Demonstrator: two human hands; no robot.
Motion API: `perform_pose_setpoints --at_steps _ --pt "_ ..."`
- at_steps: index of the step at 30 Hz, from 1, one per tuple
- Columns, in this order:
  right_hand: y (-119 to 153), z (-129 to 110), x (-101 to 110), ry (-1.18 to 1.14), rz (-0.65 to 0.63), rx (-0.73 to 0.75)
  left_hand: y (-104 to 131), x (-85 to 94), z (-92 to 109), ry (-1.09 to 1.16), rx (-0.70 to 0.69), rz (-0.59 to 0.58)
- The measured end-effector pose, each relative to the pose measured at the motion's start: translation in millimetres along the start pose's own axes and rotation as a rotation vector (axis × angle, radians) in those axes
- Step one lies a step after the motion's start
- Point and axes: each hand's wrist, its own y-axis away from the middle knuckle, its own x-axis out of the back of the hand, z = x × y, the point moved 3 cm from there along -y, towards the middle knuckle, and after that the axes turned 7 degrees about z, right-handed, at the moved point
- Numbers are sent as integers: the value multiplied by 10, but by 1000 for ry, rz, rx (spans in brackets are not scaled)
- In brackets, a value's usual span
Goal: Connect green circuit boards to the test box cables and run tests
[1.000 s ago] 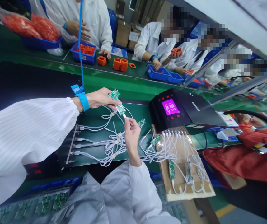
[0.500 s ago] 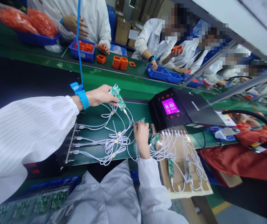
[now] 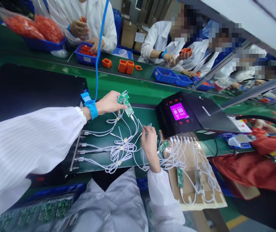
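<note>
My left hand (image 3: 111, 102) pinches a green circuit board (image 3: 126, 103) by its left edge and holds it above the table. A white cable (image 3: 135, 124) is plugged into the board's lower end. Below and to the right of it, my right hand (image 3: 149, 141) is closed on a thin pale stick (image 3: 140, 123), whose tip points up toward the board. Part of another green board shows just behind my right fingers. Coiled white cables (image 3: 121, 149) lie on the green table between and below my hands, running to a connector strip (image 3: 76, 149) at the left.
A black tester with a lit pink screen (image 3: 179, 111) stands right of my hands. Cables and several boards lie on cardboard (image 3: 198, 193) before it. A black box (image 3: 32, 93) stands left. A blue cord (image 3: 100, 42) hangs to my wristband. Co-workers handle orange parts across the line.
My right hand has drawn back slightly from the small board behind it, and a thin pale stick now shows in its fingers. The whole view has shifted a little.
</note>
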Motion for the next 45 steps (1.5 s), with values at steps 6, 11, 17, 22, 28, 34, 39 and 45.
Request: perform_pose_setpoints --at_steps 6,11,17,22,28,34,39,45 --pt "157 -280 -11 -422 34 -202 83 -155 -7 -144 -83 -125" --pt "98 -588 -68 -557 129 -75 184 -220 111 -236 -172 -117" --pt "23 -793 -57 -410 445 96 250 -235 230 -325 -328 -64" --pt "-51 -890 -22 -412 539 141 283 -259 242 -334 -362 -103" --pt "-110 -936 -12 -461 589 100 322 -299 261 -333 -338 -126" --pt "-120 -955 11 -451 589 44 335 -298 269 -335 -318 -111" --pt "-141 -981 37 -475 578 75 341 -286 281 -335 -318 -93" --pt "-183 -977 50 -420 518 81 335 -275 267 -319 -317 -91"
